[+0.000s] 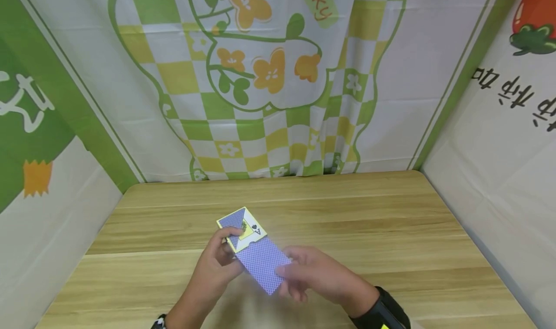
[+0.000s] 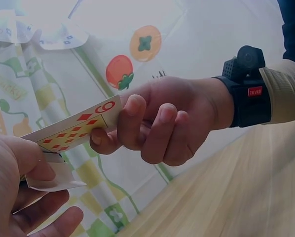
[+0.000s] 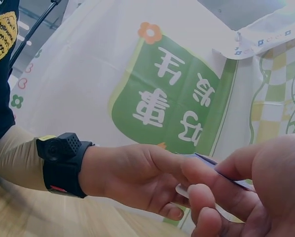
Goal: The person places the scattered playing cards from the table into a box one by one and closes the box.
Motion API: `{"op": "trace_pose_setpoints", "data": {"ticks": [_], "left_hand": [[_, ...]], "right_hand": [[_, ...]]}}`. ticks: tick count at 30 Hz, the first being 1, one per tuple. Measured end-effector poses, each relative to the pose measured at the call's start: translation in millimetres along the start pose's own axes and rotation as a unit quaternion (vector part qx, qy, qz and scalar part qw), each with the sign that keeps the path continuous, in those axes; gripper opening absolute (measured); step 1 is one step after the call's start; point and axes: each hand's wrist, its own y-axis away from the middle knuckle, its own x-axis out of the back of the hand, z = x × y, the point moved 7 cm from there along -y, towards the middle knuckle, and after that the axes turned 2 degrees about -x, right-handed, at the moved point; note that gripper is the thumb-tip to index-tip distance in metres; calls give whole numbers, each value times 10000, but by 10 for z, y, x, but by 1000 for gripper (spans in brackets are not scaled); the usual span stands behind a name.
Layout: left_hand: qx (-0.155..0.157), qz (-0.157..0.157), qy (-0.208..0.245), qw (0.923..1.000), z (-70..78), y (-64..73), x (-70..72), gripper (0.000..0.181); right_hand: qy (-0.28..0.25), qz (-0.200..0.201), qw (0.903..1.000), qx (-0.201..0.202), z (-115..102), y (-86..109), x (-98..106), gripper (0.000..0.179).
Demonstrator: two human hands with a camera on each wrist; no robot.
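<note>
My left hand (image 1: 213, 264) holds a playing card box (image 1: 252, 230), tilted above the table, with an ace printed on its white and yellow side. A stack of blue-backed playing cards (image 1: 262, 264) sticks well out of the box's mouth. Its outer end is pinched between the thumb and fingers of my right hand (image 1: 321, 276). From below, the left wrist view shows the stack's bottom card (image 2: 71, 128), with red diamonds, and a white box flap (image 2: 58, 181) hanging open. The right wrist view shows only the edges of the cards (image 3: 202, 158) between the hands.
Both hands are above a wooden table (image 1: 369, 213). A patterned curtain (image 1: 269, 141) hangs behind its far edge, and printed cloth walls (image 1: 491, 150) stand at the left and right. Each wrist wears a black strap (image 1: 382, 309) with a small camera.
</note>
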Motion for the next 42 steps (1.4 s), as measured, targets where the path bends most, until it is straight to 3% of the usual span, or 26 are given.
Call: {"op": "trace_pose_setpoints", "data": {"ticks": [7,16,25,32,37,40,42], "left_hand": [[-188,134,20,9997,13,-9,14,57],[-195,172,78,9996,0,-13,23,56],[-200,345,35,9992,1,-16,27,58],[-158,175,15,9997,-21,-9,2,56],[88,1,-93,9999,-75,1,-47,57],[253,-113,-17,9996,-101,14,-88,57],[344,-249,98,9991,-118,28,-124,56]], "right_hand": [[-189,368,9990,-151,12,-13,35,36],[-328,442,9985,-30,-33,-1,19,37],[-87,796,9967,-130,-23,-6,35,35],[-260,615,9978,-1,-44,1,1,38],[-317,473,9982,188,-54,-7,-10,42],[-72,697,9971,307,-49,-12,17,40],[381,1156,9920,350,-42,-16,68,35]]}}
